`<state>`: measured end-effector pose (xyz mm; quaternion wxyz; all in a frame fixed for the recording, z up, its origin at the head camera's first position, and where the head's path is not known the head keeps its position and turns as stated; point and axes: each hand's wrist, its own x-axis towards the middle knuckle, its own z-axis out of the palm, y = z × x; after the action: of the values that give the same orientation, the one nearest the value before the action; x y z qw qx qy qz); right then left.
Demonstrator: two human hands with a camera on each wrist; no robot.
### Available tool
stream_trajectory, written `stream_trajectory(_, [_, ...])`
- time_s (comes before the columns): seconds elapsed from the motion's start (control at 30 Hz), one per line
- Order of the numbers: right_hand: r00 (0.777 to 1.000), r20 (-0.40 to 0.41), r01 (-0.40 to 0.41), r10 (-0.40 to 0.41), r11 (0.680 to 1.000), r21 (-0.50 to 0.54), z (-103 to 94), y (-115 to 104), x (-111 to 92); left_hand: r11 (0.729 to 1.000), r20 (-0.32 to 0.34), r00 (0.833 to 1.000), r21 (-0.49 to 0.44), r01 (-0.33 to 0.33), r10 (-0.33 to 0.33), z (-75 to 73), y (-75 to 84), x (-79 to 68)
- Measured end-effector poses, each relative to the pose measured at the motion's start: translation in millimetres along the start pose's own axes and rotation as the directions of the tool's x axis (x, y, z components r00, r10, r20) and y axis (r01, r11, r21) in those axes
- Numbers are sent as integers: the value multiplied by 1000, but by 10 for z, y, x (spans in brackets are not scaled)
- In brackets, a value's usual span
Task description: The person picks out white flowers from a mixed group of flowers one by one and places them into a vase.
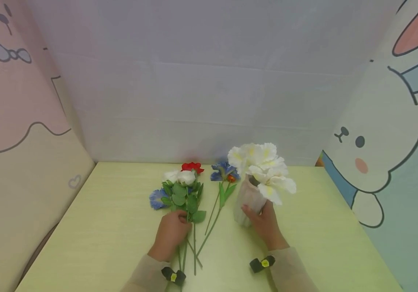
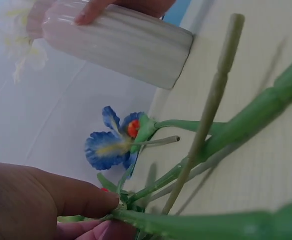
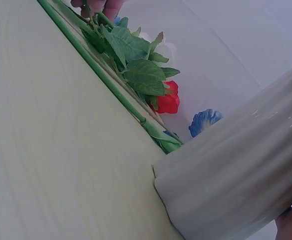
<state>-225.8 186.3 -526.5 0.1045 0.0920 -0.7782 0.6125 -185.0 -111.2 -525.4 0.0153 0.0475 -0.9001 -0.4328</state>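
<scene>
Left hand [image 1: 172, 230] pinches a stem [image 2: 200, 226] left of the vase [image 1: 245, 201], bloom end away; right hand [image 1: 267, 228] clasps the vase!

the vase [image 1: 246, 200], blooms [image 1: 261, 162] in it, is right of flowers [image 1: 179, 194] on the table [image 1: 114, 227].

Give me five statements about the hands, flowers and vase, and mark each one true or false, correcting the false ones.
1. The right hand grips the vase. True.
2. The vase flowers are red. False: they are white with some yellow.
3. The left hand holds a green stem. True.
4. In the head view, the red flower lies to the right of the vase. False: it lies to the left of it.
5. In the head view, a blue flower shows between the red flower and the vase. True.
</scene>
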Motion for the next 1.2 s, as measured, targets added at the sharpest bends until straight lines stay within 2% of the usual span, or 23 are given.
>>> stream_trajectory(0.2, [1000,-10,-15,15,1000,-15,11,4,-9,994,72,996,-92,56,-49,-59,-37,52])
stream_trajectory(0.43, [1000,-11,-15,15,1000,-7,17,-6,-6,972,117,993,-226,57,-31,-118,-52,87])
stream_trajectory(0.57, [1000,-7,-26,26,1000,-1,13,-8,-8,950,126,991,-301,77,-40,-144,-29,92])
stream_trajectory(0.8, [1000,-1,-15,15,1000,-23,7,-6,-5,895,132,989,-432,111,-59,-218,44,84])
stream_trajectory(0.93, [1000,9,6,-6,1000,-15,2,3,1,874,128,990,-472,111,-57,-241,66,77])
stream_trajectory(1.2, [1000,10,-13,13,1000,-18,-6,0,-8,831,131,991,-547,98,-31,-273,87,60])
